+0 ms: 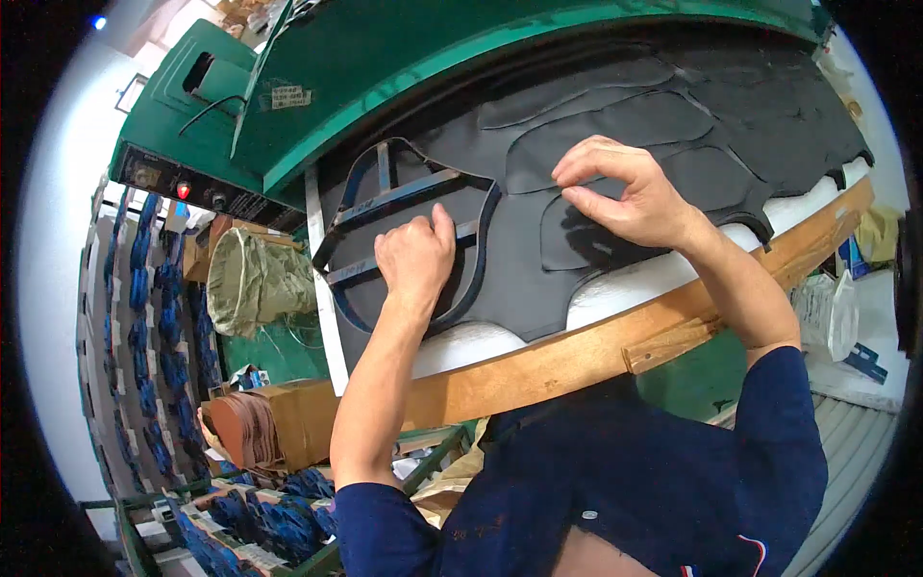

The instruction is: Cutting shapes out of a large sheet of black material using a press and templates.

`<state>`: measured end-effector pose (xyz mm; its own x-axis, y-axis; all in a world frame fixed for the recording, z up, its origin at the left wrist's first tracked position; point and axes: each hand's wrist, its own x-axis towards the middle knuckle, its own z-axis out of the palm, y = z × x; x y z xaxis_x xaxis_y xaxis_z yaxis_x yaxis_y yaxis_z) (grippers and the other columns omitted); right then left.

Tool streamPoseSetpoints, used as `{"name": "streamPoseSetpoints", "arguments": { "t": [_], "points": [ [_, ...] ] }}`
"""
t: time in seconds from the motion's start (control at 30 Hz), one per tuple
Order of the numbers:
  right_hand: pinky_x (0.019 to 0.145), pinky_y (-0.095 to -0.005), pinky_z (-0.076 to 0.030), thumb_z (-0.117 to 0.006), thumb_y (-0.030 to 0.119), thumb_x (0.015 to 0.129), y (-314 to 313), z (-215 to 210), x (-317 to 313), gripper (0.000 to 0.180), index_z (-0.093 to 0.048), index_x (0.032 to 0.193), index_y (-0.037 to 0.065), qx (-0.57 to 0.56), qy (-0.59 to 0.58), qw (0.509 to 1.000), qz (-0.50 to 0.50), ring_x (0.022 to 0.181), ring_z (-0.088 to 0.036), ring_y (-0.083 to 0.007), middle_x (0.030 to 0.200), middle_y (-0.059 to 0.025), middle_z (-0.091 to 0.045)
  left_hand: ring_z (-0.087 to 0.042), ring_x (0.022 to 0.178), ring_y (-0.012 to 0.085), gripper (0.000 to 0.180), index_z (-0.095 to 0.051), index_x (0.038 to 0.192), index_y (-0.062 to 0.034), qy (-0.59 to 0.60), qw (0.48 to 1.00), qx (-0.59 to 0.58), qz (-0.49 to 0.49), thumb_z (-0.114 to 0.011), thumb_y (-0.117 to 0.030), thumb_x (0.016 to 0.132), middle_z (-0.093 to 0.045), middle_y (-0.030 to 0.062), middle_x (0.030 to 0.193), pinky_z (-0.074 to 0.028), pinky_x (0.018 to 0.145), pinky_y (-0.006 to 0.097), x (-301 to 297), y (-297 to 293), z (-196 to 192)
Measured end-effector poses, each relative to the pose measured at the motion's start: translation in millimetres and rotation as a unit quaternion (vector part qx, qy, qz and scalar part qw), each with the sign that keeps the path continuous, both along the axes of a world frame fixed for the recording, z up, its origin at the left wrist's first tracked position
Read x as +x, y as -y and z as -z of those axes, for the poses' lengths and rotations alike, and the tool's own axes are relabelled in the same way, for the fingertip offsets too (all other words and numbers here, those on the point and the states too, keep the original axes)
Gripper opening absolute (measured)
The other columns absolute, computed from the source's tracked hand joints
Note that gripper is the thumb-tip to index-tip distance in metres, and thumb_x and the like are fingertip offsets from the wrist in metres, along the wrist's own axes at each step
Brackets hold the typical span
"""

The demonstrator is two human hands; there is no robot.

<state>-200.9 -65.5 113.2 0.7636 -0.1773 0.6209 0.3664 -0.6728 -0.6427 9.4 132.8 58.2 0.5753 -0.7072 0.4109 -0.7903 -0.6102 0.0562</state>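
A steel cutting die point(399, 198), a curved outline with crossbars, lies on a black sheet of material point(447, 120) at the left. My left hand point(415, 252) is closed on the die's lower crossbar, thumb raised; the undersides of its fingers are hidden. Over the middle of the sheet hovers my right hand point(620, 188), fingers curved and thumb apart, with nothing visible between them. Beneath and beyond it, curved cut lines mark out several pieces in the sheet. The sheet's ragged near edge bares a white board point(639, 287).
A green press beam point(385, 67) spans the far side, with a control box point(192, 178) at its left. A wooden rail point(538, 370) runs along the near edge. At left are a cloth-lined bin point(252, 279), racks of blue-edged dies point(144, 317) and stacked brown pieces point(248, 428).
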Motion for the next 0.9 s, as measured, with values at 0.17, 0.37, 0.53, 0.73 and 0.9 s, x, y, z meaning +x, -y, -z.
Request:
{"name": "streamPoseSetpoints", "arguments": {
  "t": [0.17, 0.37, 0.53, 0.73, 0.9],
  "points": [
    [0.082, -0.0349, -0.05, -0.07, 0.001, 0.08, -18, 4, 17, 0.01, -0.066, 0.089, 0.001, -0.011, -0.022, 1.0, -0.008, 0.09, -0.064, -0.0245, 0.091, -0.0098, -0.068, -0.065, 0.058, 0.0366, 0.049, -0.067, 0.058, -0.0027, -0.036, 0.999, -0.015, -0.004, -0.053, -0.036, 0.091, -0.063, 0.0211, 0.059, -0.049, 0.065, 0.047, -1, 0, -3],
    [0.081, -0.0365, -0.05, -0.069, -0.002, 0.078, -64, 14, 51, 0.014, -0.064, 0.091, 0.001, -0.047, -0.062, 0.994, -0.074, 0.091, -0.063, -0.0273, 0.094, -0.0116, -0.067, -0.066, 0.075, 0.0367, 0.041, -0.067, 0.076, -0.0022, -0.107, 0.993, 0.015, -0.037, -0.056, -0.039, 0.091, -0.067, 0.0213, 0.074, -0.047, 0.071, 0.048, -6, -3, -14],
    [0.085, -0.0391, -0.048, -0.07, 0.002, 0.076, -95, 22, 71, 0.025, -0.062, 0.099, 0.001, -0.135, -0.09, 0.984, -0.071, 0.095, -0.06, -0.0311, 0.098, -0.0124, -0.065, -0.059, 0.086, 0.0382, 0.018, -0.062, 0.088, -0.0024, -0.052, 0.966, -0.244, 0.074, -0.062, -0.02, 0.087, -0.065, 0.017, 0.088, -0.047, 0.079, 0.047, 30, -54, -35],
    [0.093, -0.0422, -0.046, -0.07, 0.008, 0.077, -120, 29, 93, 0.037, -0.06, 0.111, 0.0, -0.152, -0.121, 0.981, 0.006, 0.104, -0.057, -0.0329, 0.106, -0.0164, -0.062, -0.06, 0.104, 0.0241, 0.045, -0.05, 0.125, 0.0091, -0.289, 0.881, -0.355, -0.121, -0.059, -0.019, 0.092, -0.064, 0.0161, 0.109, -0.046, 0.093, 0.035, 87, -139, 14],
    [0.093, -0.0411, -0.048, -0.067, 0.007, 0.078, -121, 37, 119, 0.035, -0.06, 0.112, 0.0, -0.184, -0.152, 0.969, 0.058, 0.108, -0.058, -0.0348, 0.107, -0.0183, -0.063, -0.061, 0.096, 0.0175, 0.045, -0.048, 0.126, 0.0106, -0.35, 0.811, -0.464, -0.071, -0.06, -0.015, 0.091, -0.063, 0.0143, 0.108, -0.047, 0.088, 0.029, 86, -132, 39]
  ]
}}
